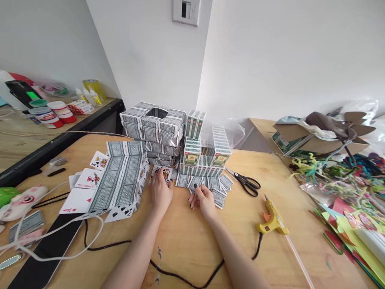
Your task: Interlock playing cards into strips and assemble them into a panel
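Observation:
My left hand (161, 192) lies over a face-up picture card (166, 173), its fingers apart and touching the card. No firm grip on it shows. Just above the table, my right hand (203, 200) has bent fingers with the thumb apart, and nothing is visible in it. Loose face-down playing cards (219, 197) lie right beside and behind it. Beyond them stands a stack of green-and-white card boxes (201, 170). Behind my left hand rises a block structure covered in grey-backed cards (150, 126), with a square opening on top.
A folded panel of joined cards (120, 172) stands at left over loose cards. Black scissors (249, 184) and a yellow glue gun (273, 220) lie at right, its black cord (171, 274) crossing the front. Coloured paper and pipe cleaners crowd the far right.

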`<state>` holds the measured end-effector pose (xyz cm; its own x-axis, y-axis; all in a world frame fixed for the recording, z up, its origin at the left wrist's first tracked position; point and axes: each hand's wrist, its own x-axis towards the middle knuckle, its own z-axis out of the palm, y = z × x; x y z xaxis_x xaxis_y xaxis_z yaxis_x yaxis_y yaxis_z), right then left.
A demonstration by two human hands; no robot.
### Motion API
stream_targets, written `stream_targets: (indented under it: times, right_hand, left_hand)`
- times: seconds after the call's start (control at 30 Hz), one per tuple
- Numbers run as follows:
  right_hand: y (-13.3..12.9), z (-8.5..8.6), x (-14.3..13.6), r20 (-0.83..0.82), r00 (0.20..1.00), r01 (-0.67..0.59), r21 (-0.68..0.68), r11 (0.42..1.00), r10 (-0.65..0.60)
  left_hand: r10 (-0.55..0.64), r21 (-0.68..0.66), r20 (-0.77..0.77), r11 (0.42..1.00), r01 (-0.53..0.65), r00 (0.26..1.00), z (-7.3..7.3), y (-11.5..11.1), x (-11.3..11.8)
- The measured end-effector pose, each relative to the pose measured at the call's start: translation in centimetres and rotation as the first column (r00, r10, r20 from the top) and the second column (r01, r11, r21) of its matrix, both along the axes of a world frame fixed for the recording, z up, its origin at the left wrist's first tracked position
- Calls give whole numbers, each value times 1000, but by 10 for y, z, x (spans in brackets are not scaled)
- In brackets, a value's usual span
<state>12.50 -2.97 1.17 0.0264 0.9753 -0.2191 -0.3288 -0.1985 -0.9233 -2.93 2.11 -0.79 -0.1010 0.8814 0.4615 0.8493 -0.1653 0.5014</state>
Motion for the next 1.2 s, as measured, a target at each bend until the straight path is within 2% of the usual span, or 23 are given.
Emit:
stream_targets:
  times: [0.17,0.37,0.47,0.6,0.73,0.83,0.9,0.93,1.0,1.1,1.2]
  right_hand:
    - [0,-3,-1,30,999,-28,28,999,27]
    - [1,-7,-1,60,998,-29,42,999,27]
    - [0,-6,0,42,998,-42,50,998,40]
    - [-1,-2,0,3,999,-34,72,997,34]
    - [-4,0,1,-25,1000,15,86,996,-13]
    - [-4,2,2,-20,991,133,75,988,-132]
    - [-3,2,3,12,978,206,64,977,-207]
    - [-3,2,4,36,971,234,61,970,-236]
    - [-1,0,4,85,955,280,61,958,-284]
    - [1,-3,4,147,941,299,59,952,-304]
    - [1,-4,3,203,940,268,59,962,-274]
  left_hand:
    - [-5,27,87,1000,2,996,2,1,-1]
    - [80,148,253,982,-120,964,15,-2,1]
    - [29,245,301,964,-106,953,24,-8,4]
    - [-272,367,293,917,155,917,33,-22,15]
    - [-542,366,205,815,450,815,37,-38,29]
    - [-663,309,185,740,598,725,36,-46,34]
    - [-700,279,193,711,645,688,34,-47,34]
    - [-694,274,202,718,640,691,33,-45,33]
    - [-616,277,224,784,556,756,31,-39,29]
    - [-339,272,217,922,277,915,26,-23,20]
    - [-75,204,94,977,55,993,21,-9,8]
